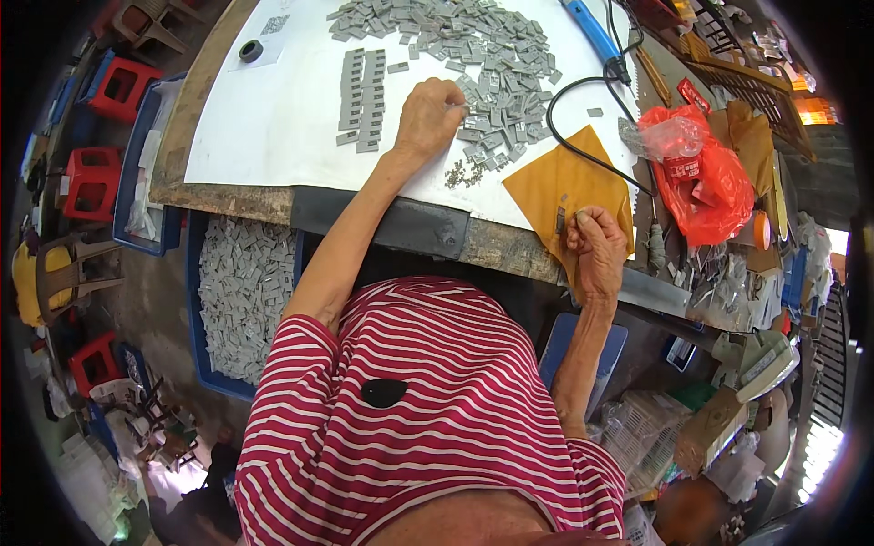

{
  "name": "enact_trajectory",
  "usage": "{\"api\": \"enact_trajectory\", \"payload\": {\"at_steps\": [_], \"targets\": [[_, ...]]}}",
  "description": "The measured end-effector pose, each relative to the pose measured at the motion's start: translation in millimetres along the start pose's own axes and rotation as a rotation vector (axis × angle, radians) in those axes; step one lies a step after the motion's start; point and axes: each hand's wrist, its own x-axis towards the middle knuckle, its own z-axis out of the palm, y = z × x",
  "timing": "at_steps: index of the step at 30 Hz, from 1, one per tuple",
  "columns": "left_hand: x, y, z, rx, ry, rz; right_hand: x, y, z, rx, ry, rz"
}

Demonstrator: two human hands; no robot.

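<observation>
fingertips of the left hand (428, 116) are pinched together at the upper middle of the frame, closed on a small grey plastic piece (458, 106) at the edge of the loose heap of grey plastic pieces (473, 55); the heap spreads over a white sheet (264, 118) covering the workbench. left of that hand, more grey pieces stand in neat rows (362, 98), and a sprinkle of tiny grey offcuts (464, 173) lies just below the wrist

right hand (596, 250) sits at centre right, fingers curled into a loose fist with thumb and forefinger nipped on a small dark bit (561, 220), resting on a mustard-yellow paper envelope (564, 187) that hangs over the bench edge. a black cable (583, 91) loops above the envelope from a blue-handled tool (590, 32) at the top

right of the envelope lies a crumpled red plastic bag (706, 191) with a clear plastic bag (660, 136) tucked at its upper left, and a small red rectangular packet (694, 94) above it; its label is too small to make out. a black roll of tape (250, 51) sits on a white label-like square at upper left

below the bench at left, a blue plastic crate (196, 309) holds more grey pieces; red plastic stools (123, 86) stand at the far left
</observation>
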Motion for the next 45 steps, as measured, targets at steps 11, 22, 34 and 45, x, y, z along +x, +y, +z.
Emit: {"api": "enact_trajectory", "payload": {"at_steps": [11, 22, 34, 45], "targets": [[-12, 40, -35, -1.027, -0.148, -0.481, -1, -11, 15, 0.058, 0.046, -0.051], [-33, 57, -33, -1.049, -0.194, -0.515, 11, -11, 67, 0.011, -0.042, 0.043], [-47, 61, -26, -0.845, -0.163, -0.472, 25, 12, 98, -0.122, -0.145, -0.045], [-54, 65, -27, -0.726, -0.200, -0.480, 32, 17, 96, -0.090, -0.184, 0.013]]}}
